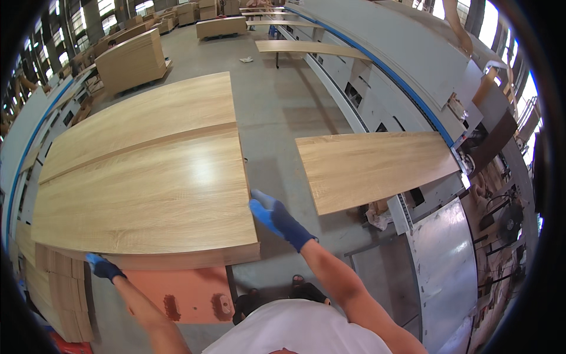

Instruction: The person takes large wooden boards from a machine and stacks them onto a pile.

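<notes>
Two wood-grain board stacks (147,194) lie side by side at the left, their long edges meeting. My left hand (105,267), in a blue glove with lighter fingertips, is at the near edge of the closer stack, fingers stretched towards its left corner. At that stack's right edge is my right hand (277,218), in a matching glove. Its fingers are extended, with the palm side turned to the board edges. Neither hand appears wrapped round a board. Farther right, a single wood-grain panel (377,165) sticks out from a long machine.
The grey machine (401,76) with a blue strip runs along the right, more panels (312,50) jutting from it. An orange platform (194,295) lies below the near stack. Board piles stand at the lower left (65,289) and far left (132,62). A metal sheet (445,271) is at right.
</notes>
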Motion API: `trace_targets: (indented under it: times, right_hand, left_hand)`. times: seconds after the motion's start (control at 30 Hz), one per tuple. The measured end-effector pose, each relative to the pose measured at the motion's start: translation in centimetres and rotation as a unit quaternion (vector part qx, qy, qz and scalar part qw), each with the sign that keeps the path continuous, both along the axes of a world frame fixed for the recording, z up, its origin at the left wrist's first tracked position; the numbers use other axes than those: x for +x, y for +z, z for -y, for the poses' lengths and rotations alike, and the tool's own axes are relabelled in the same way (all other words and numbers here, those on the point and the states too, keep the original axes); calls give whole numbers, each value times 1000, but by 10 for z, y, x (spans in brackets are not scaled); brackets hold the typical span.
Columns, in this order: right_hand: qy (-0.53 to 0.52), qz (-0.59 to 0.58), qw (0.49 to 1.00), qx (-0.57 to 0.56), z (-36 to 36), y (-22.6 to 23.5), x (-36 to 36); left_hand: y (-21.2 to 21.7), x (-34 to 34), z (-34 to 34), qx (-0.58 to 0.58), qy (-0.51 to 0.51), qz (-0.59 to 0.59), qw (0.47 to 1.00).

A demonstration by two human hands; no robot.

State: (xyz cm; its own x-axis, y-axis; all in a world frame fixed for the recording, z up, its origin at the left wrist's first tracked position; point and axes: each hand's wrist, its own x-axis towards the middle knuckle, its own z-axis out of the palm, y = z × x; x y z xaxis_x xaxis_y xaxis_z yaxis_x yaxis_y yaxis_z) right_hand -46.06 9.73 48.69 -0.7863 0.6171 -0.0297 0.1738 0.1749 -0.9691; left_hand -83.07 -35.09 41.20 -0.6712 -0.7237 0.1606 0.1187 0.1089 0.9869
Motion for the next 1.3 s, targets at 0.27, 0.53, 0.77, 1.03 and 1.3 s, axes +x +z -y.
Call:
trace_targets:
  times: [0.27,0.53,0.77,1.03,1.3]
  right_hand:
    - [-178,-133,827,-516,-42,-144,241]
    - [-252,-341,836,-350,-155,-161,400]
    - [-330,-390,809,-291,-198,-170,412]
    - [-425,-417,769,-234,-175,-104,456]
    - [-455,-415,777,-131,-113,-62,386]
  left_hand:
    - [-199,246,-172,302,-616,383,619]
    - [-61,439,-417,198,-772,388,463]
    - [-40,448,-433,205,-774,397,450]
    - [43,444,-345,248,-776,325,481]
    - [154,390,-256,213,-753,204,588]
